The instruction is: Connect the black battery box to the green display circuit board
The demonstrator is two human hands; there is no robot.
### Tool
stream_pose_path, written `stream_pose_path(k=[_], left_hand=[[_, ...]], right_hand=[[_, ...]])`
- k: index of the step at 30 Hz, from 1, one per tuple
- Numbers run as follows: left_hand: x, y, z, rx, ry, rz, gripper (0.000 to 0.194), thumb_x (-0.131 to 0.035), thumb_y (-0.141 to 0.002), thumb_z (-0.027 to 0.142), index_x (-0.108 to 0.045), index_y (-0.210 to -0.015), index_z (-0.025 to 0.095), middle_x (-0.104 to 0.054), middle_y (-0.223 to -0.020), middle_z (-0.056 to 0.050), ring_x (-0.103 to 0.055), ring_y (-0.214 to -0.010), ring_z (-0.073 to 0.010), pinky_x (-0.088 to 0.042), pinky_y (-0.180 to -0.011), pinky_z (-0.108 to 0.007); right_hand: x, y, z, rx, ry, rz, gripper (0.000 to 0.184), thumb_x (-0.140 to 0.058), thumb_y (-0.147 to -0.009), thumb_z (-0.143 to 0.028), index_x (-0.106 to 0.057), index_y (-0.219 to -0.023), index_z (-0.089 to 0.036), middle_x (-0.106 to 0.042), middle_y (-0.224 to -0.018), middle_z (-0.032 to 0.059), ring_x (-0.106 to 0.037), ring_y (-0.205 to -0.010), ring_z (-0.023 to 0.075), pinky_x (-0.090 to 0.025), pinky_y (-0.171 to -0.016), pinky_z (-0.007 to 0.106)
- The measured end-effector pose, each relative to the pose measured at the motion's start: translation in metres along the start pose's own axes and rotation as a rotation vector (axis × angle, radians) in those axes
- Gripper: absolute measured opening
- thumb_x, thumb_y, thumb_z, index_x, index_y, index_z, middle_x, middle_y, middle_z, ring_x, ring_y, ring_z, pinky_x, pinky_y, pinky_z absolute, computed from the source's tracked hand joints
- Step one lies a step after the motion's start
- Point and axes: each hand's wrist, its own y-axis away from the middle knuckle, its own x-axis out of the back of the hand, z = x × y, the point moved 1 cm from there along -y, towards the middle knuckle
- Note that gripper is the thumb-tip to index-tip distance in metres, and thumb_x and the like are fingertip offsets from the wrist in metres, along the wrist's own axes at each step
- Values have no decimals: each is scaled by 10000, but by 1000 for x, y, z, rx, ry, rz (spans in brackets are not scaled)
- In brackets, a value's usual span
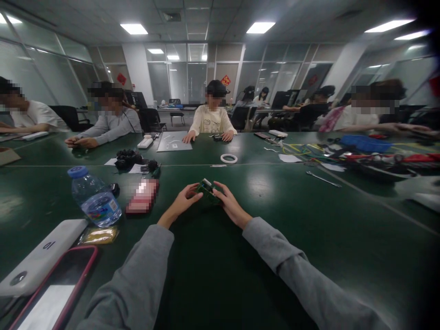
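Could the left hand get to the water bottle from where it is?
Probably yes: the red item between the left hand and the bottle lies low, so reaching over it looks easy. The hand seems busy with a circuit board, though.

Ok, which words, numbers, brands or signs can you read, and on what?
"OI", or "10" turned round: on the white device.
Too small or blurred to read: bottle label, red wall sign, shirt print.
Nothing legible on the green board.
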Motion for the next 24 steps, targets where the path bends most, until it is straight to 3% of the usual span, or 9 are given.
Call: stream_pose_path(k=[2,6,8,11,16,20,24], left_hand=[[1,-1,-2,-4,-34,-59,670,-734,-655,339,-479,-1266,240,-527,-1282,-122,-525,-1125,-253,-396,-967,-442],[3,0,1,-3,27,-97,777,-746,-643,305,-393,-1335,270,-509,-1300,-127,-547,-1093,-239,-397,-961,-455],[5,2,4,4,79,-106,753,-731,-660,305,-395,-1333,271,-517,-1298,-111,-538,-1115,-229,-388,-975,-432],[7,4,8,10,93,-133,580,-731,-657,309,-546,-1200,220,-565,-1247,-95,-537,-1119,-223,-372,-988,-394],[8,7,10,49,9,-81,420,-707,-669,385,-638,-1022,170,-659,-1039,-91,-603,-945,-216,-425,-881,-379],[2,7,7,30,-26,-69,405,-718,-649,400,-645,-963,156,-662,-990,-93,-609,-890,-210,-444,-832,-362],[-1,6,4,17,-38,-54,410,-708,-660,416,-639,-963,148,-663,-990,-101,-609,-897,-211,-443,-837,-363]], right_hand=[[6,-1,-3,-110,-194,-72,409,-543,-838,-420,-467,-1213,-273,-578,-1098,39,-582,-930,173,-495,-776,316],[5,7,-7,-347,-417,-203,364,-421,-895,-472,-557,-1062,-178,-623,-921,72,-605,-827,162,-498,-780,312],[-4,13,-8,-416,-449,-278,393,-392,-907,-479,-567,-1044,-155,-627,-908,83,-610,-806,160,-499,-782,315],[-18,21,-10,-460,-438,-364,427,-369,-918,-488,-565,-1068,-140,-633,-927,97,-619,-814,164,-499,-799,327],[-26,22,-10,-279,-367,-276,552,-372,-872,-615,-554,-1109,-152,-627,-982,98,-618,-904,184,-505,-816,335],[-28,23,-7,-87,-139,-188,505,-725,-709,-398,-523,-1130,-206,-605,-1041,56,-614,-885,160,-515,-760,285],[-31,28,-6,-23,-16,-127,525,-771,-660,-306,-534,-1112,-184,-616,-991,55,-615,-834,151,-517,-737,279]])
